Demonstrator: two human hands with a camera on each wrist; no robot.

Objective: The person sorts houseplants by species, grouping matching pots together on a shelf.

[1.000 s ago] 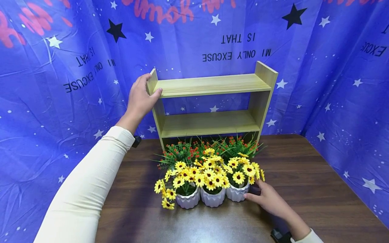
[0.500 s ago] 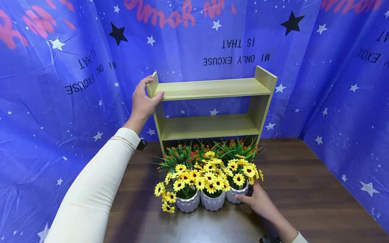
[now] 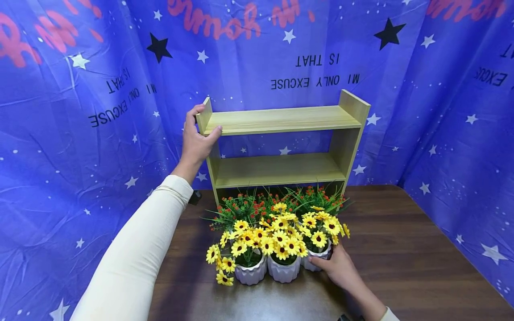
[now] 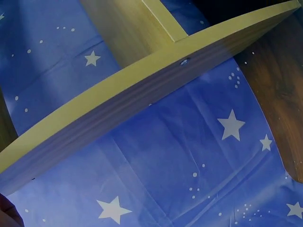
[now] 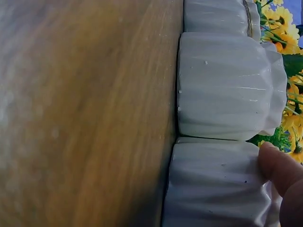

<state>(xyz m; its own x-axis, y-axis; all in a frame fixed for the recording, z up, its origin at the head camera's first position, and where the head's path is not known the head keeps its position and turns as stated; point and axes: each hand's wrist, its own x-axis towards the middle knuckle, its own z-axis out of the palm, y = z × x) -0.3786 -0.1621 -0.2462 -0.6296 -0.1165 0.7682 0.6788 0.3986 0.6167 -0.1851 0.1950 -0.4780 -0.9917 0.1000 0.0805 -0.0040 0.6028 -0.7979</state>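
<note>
My left hand (image 3: 195,141) holds the upper left side panel of a light wooden shelf rack (image 3: 281,120), its thumb over the top board and its fingers at the outer side. In the left wrist view, the panel's edge (image 4: 94,101) runs diagonally, with only a bit of skin at the lower left. My right hand (image 3: 341,266) grips the right-hand white fluted flowerpot (image 5: 213,184), its thumb on the front near the rim and the other fingers mostly hidden. Yellow daisy-like flowers (image 3: 320,227) grow from it. The middle flowerpot (image 3: 283,270) stands right beside it.
Left of these stands another white flowerpot (image 3: 250,273) with yellow flowers. Green plants with small red flowers (image 3: 257,207) stand behind, before the rack's lower part. The dark wooden table (image 3: 401,249) meets a blue star-printed curtain (image 3: 441,111) at the back and sides.
My right hand has moved left along the right-hand flowerpot, its thumb now further across the front. My left hand keeps its hold on the panel. The head view has shifted slightly.
</note>
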